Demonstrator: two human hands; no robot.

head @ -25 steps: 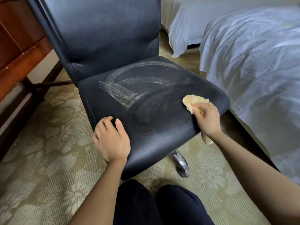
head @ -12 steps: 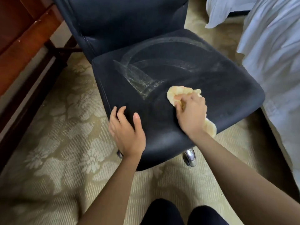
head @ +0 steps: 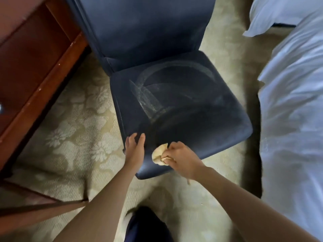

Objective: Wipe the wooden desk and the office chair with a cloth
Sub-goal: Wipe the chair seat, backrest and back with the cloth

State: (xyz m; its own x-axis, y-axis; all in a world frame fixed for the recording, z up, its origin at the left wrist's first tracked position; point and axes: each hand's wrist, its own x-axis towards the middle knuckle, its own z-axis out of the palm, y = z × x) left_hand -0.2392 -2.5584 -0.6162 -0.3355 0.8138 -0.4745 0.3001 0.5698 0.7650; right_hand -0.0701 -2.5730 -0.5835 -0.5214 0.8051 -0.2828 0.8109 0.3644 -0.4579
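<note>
My left hand (head: 134,151) rests flat on the dark leather office chair seat (head: 183,109); my right hand (head: 178,158) grips the crumpled yellow cloth (head: 160,151), now swept back to the front edge.

This looks like a hotel bedroom, or a guest room furnished like one. Along the right side runs a bed (head: 293,119) covered in plain white linen that hangs down its side. The corner of a second bed (head: 272,13), made up in the same white linen, shows at the top right, with a strip of floor between the two. Carpet (head: 70,130) covers all the visible floor, pale beige-green with a woven floral pattern. At the left stands a wooden desk (head: 35,55) of dark reddish polished wood, with a metal knob (head: 0,108) at the picture's edge. Just beside it stands a dark padded office chair (head: 174,105) with a high back.
</note>
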